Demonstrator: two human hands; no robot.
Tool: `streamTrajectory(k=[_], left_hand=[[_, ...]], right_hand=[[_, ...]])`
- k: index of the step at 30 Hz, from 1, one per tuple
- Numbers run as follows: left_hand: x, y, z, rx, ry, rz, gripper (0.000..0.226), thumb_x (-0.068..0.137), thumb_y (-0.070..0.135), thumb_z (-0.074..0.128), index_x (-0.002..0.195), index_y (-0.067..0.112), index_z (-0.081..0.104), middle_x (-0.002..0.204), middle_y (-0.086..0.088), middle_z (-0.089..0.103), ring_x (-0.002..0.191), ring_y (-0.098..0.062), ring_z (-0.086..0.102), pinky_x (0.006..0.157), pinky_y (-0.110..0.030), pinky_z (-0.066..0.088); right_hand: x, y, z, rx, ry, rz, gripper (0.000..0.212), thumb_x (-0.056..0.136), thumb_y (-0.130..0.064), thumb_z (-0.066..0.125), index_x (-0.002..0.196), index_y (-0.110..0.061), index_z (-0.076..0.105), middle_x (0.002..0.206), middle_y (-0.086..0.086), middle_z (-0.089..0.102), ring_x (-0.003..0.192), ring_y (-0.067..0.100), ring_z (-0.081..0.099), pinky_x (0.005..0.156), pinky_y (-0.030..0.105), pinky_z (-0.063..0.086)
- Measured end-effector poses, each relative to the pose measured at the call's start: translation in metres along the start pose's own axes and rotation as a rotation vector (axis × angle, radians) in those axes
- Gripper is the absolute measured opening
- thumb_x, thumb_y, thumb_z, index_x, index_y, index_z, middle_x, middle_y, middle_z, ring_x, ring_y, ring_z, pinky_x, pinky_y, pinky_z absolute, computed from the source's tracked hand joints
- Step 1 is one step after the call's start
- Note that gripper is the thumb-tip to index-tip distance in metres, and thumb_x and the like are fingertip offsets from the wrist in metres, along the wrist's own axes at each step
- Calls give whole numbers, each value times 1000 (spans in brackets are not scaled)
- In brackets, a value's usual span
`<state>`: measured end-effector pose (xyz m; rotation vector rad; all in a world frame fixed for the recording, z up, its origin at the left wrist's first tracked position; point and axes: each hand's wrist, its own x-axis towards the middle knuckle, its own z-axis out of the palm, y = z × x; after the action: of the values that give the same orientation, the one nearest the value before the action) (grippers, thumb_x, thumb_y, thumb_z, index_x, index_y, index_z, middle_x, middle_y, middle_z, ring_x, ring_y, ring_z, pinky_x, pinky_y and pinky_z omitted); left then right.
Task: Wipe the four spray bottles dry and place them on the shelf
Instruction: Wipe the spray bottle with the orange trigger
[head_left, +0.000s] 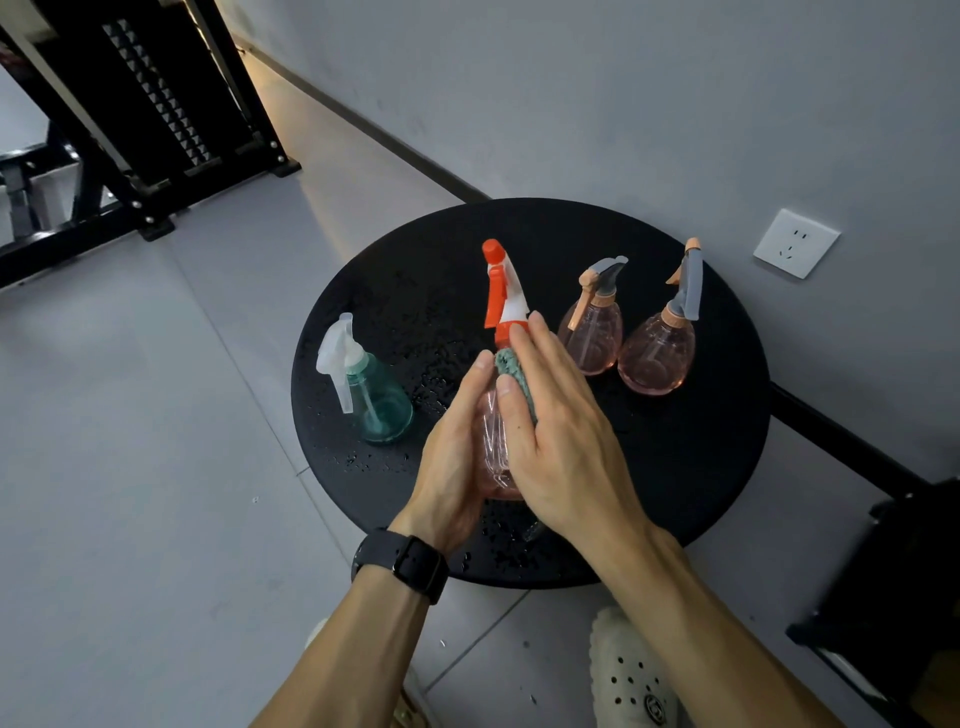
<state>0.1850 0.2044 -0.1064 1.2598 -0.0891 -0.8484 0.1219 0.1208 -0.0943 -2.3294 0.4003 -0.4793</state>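
Over the round black table (691, 467) my left hand (457, 462) grips the body of a clear pink spray bottle with an orange-and-white trigger head (501, 291). My right hand (558, 431) lies over the bottle's other side with straight fingers, pressing a grey-green cloth (511, 371) against it. A teal bottle with a white trigger (371, 389) stands to the left on the table. Two pink bottles with grey-and-peach heads stand to the right, one nearer the middle (595, 332) and one further right (660, 353).
Water drops speckle the table top around the bottles. A black metal shelf frame (156, 119) stands at the upper left on the tiled floor. Another black frame (893, 561) sits low at the right. A wall socket (795, 243) is behind the table.
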Motion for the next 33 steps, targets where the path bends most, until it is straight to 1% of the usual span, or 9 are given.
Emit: streamTrajectory(k=[2,3,5,8,13,19,25,29,33], left_hand=[[-3,0,2,25,-38,-27,56,93,65,49,123,23,71,107,-3,75,90,-18,73,62,-27,55],[-4,0,3,36,-59,-38,55,94,65,45,124,26,70,110,-2,76,91,-17,73,60,-26,54],[-6,0,6,69,-79,-53,54,96,67,37,125,34,68,117,1,74,102,-17,72,65,-30,55],[-6,-1,5,51,-66,-51,52,95,68,40,123,35,69,119,1,74,108,-19,71,74,-37,54],[-1,-3,0,-49,6,18,45,98,58,47,115,27,76,121,-6,73,112,-21,69,107,-47,46],[0,-2,-3,-134,-35,3,46,100,53,45,118,23,75,126,-9,70,119,-22,65,111,-41,42],[-3,-2,3,8,-88,-68,47,101,60,35,111,37,75,123,3,72,119,-17,65,114,-48,40],[-3,-7,3,-59,-91,-70,44,101,57,38,116,34,73,126,-1,71,121,-21,64,108,-47,44],[-1,-9,2,-162,-80,-2,37,101,49,46,112,27,74,122,-4,70,117,-23,62,113,-50,37]], right_hand=[[2,2,-1,-29,14,-8,56,100,-41,24,153,-22,22,162,-9,9,148,4,3,117,15,4],[3,3,-1,-51,23,-17,55,101,-41,23,152,-21,23,162,-8,9,148,5,2,116,15,4],[5,4,1,-101,37,-38,54,102,-41,22,152,-19,25,162,-6,9,148,7,1,117,18,4],[4,5,4,-116,29,-55,58,101,-45,17,152,-20,23,162,-6,7,148,7,-1,117,19,4],[-3,1,11,-132,68,-115,55,102,-41,20,152,-16,22,162,0,12,149,13,2,121,28,10],[-6,-3,17,-186,112,-124,52,103,-35,25,151,-16,27,160,1,20,149,17,10,118,46,22],[-1,1,13,-316,144,-88,53,102,-36,23,149,-14,34,159,4,23,149,21,14,119,49,20],[2,-1,9,-311,133,-78,54,101,-38,23,148,-14,36,159,4,25,148,22,16,116,50,25],[1,-6,7,-288,158,-90,54,100,-36,27,146,-12,38,156,6,31,147,25,22,113,50,32]])
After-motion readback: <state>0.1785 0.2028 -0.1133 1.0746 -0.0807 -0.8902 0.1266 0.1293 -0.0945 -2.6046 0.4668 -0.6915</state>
